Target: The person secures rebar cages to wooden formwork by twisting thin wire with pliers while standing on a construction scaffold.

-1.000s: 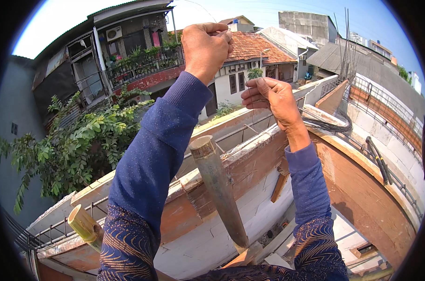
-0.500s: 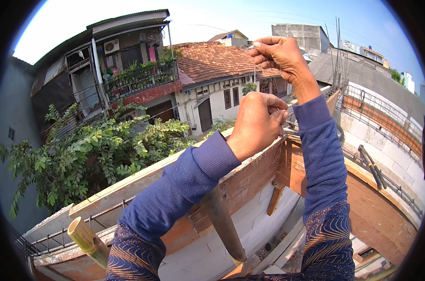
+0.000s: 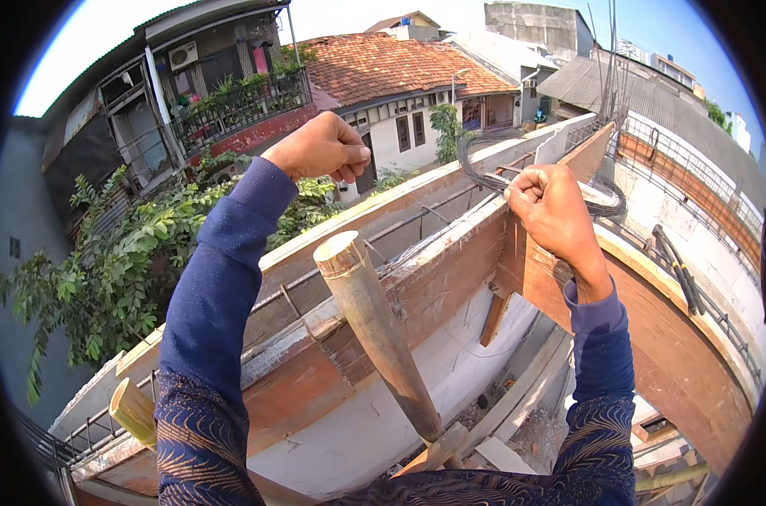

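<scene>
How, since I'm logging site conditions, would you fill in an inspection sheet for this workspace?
Surface: brown formwork board, top edge rough.
Job's things: dark wire coil, seen behind the right hand; bamboo post.
Clutter: black-handled tool at right, rubble below.
Hands: right hand and left hand both closed; anything fine held cannot be made out.
Cables: nothing seen for certain.
Surroundings: leafy tree left, orange tiled roof ahead.

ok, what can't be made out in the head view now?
All in the head view:
Bare left hand: whether it holds anything, hidden by its curled fingers.
Bare right hand: same, hidden by its curled fingers.
Dark thin-wire coil: middle, hidden behind the right hand.
Yellow-green round bamboo pole: lower part, hidden by the blue, wave-patterned left sleeve.
</scene>
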Action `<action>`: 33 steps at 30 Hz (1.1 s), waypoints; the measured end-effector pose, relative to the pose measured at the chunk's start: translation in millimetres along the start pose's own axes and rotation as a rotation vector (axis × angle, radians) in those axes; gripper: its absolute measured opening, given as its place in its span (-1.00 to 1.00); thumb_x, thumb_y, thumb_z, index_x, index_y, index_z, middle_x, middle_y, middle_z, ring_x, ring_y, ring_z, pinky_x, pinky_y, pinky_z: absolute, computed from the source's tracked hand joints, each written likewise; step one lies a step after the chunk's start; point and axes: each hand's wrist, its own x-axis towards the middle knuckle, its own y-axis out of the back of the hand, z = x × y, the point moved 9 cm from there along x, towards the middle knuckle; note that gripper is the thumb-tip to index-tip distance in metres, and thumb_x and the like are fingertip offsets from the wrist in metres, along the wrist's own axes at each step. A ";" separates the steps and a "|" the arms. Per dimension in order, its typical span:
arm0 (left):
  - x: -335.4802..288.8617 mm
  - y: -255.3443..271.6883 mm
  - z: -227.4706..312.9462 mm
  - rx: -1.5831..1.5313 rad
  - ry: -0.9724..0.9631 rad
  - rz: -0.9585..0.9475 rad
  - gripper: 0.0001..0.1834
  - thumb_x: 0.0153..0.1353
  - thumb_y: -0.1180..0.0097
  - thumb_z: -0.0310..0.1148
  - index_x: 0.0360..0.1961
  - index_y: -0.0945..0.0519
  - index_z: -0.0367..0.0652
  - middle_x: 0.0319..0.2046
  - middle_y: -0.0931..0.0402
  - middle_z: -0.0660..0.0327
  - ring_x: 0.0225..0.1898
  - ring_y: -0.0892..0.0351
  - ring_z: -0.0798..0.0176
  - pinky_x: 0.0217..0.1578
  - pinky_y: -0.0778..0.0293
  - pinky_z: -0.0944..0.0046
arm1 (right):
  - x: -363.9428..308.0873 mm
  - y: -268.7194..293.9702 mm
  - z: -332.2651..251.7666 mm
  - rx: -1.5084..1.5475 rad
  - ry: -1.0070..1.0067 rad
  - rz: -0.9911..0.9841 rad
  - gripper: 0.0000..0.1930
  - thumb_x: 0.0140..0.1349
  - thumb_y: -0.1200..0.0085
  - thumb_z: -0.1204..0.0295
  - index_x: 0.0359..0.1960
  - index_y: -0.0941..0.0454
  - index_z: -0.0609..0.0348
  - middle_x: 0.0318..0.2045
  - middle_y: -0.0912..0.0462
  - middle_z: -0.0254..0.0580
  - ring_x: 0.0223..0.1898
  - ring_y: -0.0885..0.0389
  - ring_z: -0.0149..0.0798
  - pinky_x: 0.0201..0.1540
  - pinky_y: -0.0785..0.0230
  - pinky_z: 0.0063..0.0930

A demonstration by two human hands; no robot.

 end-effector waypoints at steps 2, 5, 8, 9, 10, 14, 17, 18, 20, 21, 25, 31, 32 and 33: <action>23.9 -29.1 -38.6 0.378 0.000 0.028 -0.61 0.41 -0.15 -0.21 0.01 -0.70 -0.35 -0.14 -0.74 -0.08 0.00 -0.72 -0.01 0.10 -0.55 0.07 | -16.3 -7.6 -4.0 -0.068 0.040 0.000 -0.88 0.11 -0.14 0.49 -0.51 -0.65 0.28 -0.61 -0.61 0.03 -0.53 -0.62 -0.02 -0.36 -0.45 -0.21; 35.6 -74.5 -72.0 0.314 -0.050 -0.083 -0.50 0.48 -0.03 -0.11 0.21 -0.58 -0.30 0.14 -0.62 -0.11 0.15 -0.62 -0.02 0.19 -0.46 0.11 | -22.0 -24.9 -16.0 -0.232 0.071 0.006 -0.88 0.09 -0.12 0.51 -0.55 -0.60 0.28 -0.50 -0.65 0.18 -0.36 -0.64 0.28 -0.26 -0.48 0.04; 40.2 -104.8 -83.0 0.247 -0.101 -0.131 -0.53 0.49 -0.01 -0.09 0.10 -0.63 -0.32 -0.08 -0.70 -0.04 -0.05 -0.65 0.08 0.07 -0.49 0.11 | -23.0 -42.7 -20.7 -0.389 0.134 -0.026 -0.86 0.09 -0.13 0.49 -0.56 -0.58 0.29 -0.51 -0.64 0.19 -0.36 -0.65 0.26 -0.25 -0.48 0.08; 41.6 -112.4 -84.8 0.181 -0.068 -0.134 -0.54 0.50 0.00 -0.11 0.00 -0.64 -0.36 -0.32 -0.65 0.06 -0.24 -0.55 0.20 -0.08 -0.48 0.12 | -24.7 -43.9 -20.5 -0.396 0.177 0.018 -0.86 0.10 -0.11 0.50 -0.57 -0.56 0.30 -0.52 -0.62 0.19 -0.36 -0.64 0.27 -0.24 -0.48 0.09; 43.2 -112.4 -82.9 0.152 -0.089 -0.121 -0.55 0.50 0.00 -0.11 -0.02 -0.64 -0.36 -0.36 -0.62 0.09 -0.28 -0.52 0.23 -0.12 -0.47 0.12 | -23.1 -44.1 -18.6 -0.385 0.161 0.006 -0.86 0.10 -0.11 0.49 -0.57 -0.56 0.30 -0.52 -0.62 0.18 -0.36 -0.64 0.28 -0.24 -0.48 0.08; 34.9 -114.0 -77.3 0.056 -0.095 -0.096 -0.56 0.50 0.02 -0.13 -0.12 -0.64 -0.39 -0.45 -0.55 0.20 -0.35 -0.45 0.31 -0.23 -0.45 0.14 | -30.0 -38.1 -14.5 -0.304 0.104 -0.013 -0.87 0.11 -0.12 0.49 -0.56 -0.57 0.28 -0.57 -0.60 0.15 -0.41 -0.62 0.26 -0.28 -0.45 0.04; 32.7 -110.4 -78.3 0.074 -0.067 -0.080 -0.56 0.49 0.01 -0.14 -0.10 -0.65 -0.40 -0.47 -0.54 0.21 -0.36 -0.45 0.32 -0.23 -0.45 0.16 | -41.5 -26.1 -16.9 -0.259 0.071 -0.016 -0.87 0.13 -0.15 0.50 -0.54 -0.58 0.25 -0.65 -0.54 0.10 -0.51 -0.59 0.20 -0.37 -0.40 -0.04; 35.7 -112.5 -80.6 0.095 -0.041 -0.107 -0.56 0.49 0.00 -0.15 -0.10 -0.65 -0.40 -0.46 -0.56 0.20 -0.35 -0.46 0.31 -0.22 -0.45 0.16 | -43.7 -23.7 -13.1 -0.233 0.033 -0.006 -0.88 0.14 -0.16 0.50 -0.53 -0.59 0.25 -0.66 -0.53 0.08 -0.53 -0.57 0.18 -0.39 -0.39 -0.06; 34.5 -112.1 -80.4 0.084 -0.064 -0.103 -0.56 0.48 0.00 -0.15 -0.11 -0.64 -0.41 -0.44 -0.57 0.18 -0.34 -0.46 0.31 -0.21 -0.45 0.15 | -44.0 -20.4 -7.0 -0.171 -0.036 0.022 -0.89 0.15 -0.17 0.50 -0.52 -0.61 0.24 -0.68 -0.52 0.03 -0.57 -0.55 0.13 -0.42 -0.38 -0.10; 33.0 -110.3 -81.6 0.083 -0.062 -0.095 -0.56 0.48 -0.01 -0.15 -0.11 -0.64 -0.41 -0.44 -0.57 0.17 -0.34 -0.46 0.31 -0.21 -0.45 0.15 | -44.0 -12.9 -12.5 -0.151 -0.008 0.095 -0.89 0.16 -0.18 0.50 -0.51 -0.62 0.23 -0.70 -0.50 -0.01 -0.61 -0.53 0.08 -0.46 -0.35 -0.15; 31.8 -110.7 -83.7 0.066 -0.071 -0.073 -0.56 0.48 -0.01 -0.15 -0.12 -0.64 -0.41 -0.45 -0.55 0.16 -0.33 -0.45 0.30 -0.20 -0.45 0.14 | -47.5 -17.8 -24.5 -0.161 -0.008 0.034 -0.88 0.15 -0.15 0.51 -0.53 -0.59 0.26 -0.67 -0.52 0.06 -0.57 -0.55 0.16 -0.44 -0.37 -0.10; 37.1 -111.4 -80.2 0.060 -0.077 -0.079 -0.57 0.47 -0.02 -0.15 -0.13 -0.64 -0.41 -0.46 -0.54 0.16 -0.34 -0.44 0.29 -0.20 -0.44 0.13 | -40.4 -44.6 -8.5 -0.245 0.017 -0.019 -0.85 0.15 -0.12 0.49 -0.55 -0.55 0.28 -0.57 -0.58 0.18 -0.42 -0.59 0.29 -0.32 -0.41 0.05; 36.2 -112.0 -82.1 0.062 -0.067 -0.081 -0.58 0.47 -0.03 -0.16 -0.14 -0.64 -0.40 -0.46 -0.54 0.16 -0.34 -0.43 0.29 -0.20 -0.43 0.13 | -40.7 -46.2 -6.8 -0.253 0.013 -0.017 -0.85 0.14 -0.12 0.49 -0.55 -0.55 0.28 -0.57 -0.58 0.18 -0.42 -0.59 0.29 -0.32 -0.41 0.04; 36.3 -111.9 -81.5 0.054 -0.077 -0.079 -0.58 0.47 -0.03 -0.16 -0.15 -0.64 -0.40 -0.47 -0.53 0.17 -0.33 -0.43 0.29 -0.20 -0.44 0.12 | -40.4 -47.3 -7.2 -0.253 0.022 -0.021 -0.85 0.14 -0.12 0.49 -0.55 -0.55 0.28 -0.57 -0.58 0.18 -0.42 -0.59 0.29 -0.33 -0.41 0.05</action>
